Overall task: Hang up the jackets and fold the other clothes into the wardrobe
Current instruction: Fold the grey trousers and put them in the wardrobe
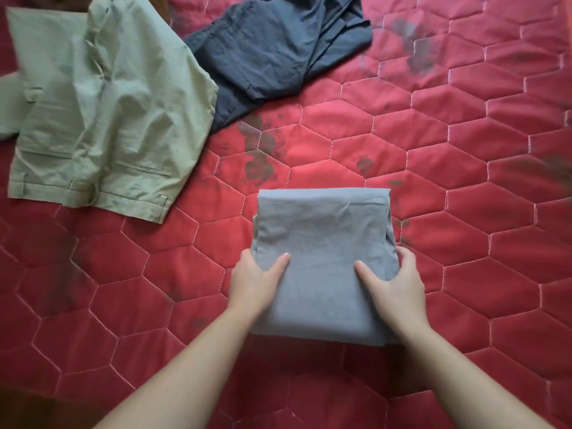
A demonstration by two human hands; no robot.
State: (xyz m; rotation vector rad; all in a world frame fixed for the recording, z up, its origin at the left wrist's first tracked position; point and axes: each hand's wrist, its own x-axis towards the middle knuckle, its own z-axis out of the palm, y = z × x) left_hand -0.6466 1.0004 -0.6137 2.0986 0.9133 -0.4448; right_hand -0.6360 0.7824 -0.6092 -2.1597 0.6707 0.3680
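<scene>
A folded rectangle of grey cotton cloth (322, 236) lies on the red hexagon-quilted bedspread (464, 150), near the lower middle. The left hand (258, 281) and right hand (399, 283) hold its two side edges. Each grip clasps the fabric, thumb on top and fingers curled round the edge. Pale green trousers (102, 113) lie spread at the far left, touching a crumpled dark blue-grey garment (272, 48) beside them.

Both hands (253, 281) (397, 281) gripping folded grey garment (322, 243), red quilt (448, 212)
</scene>
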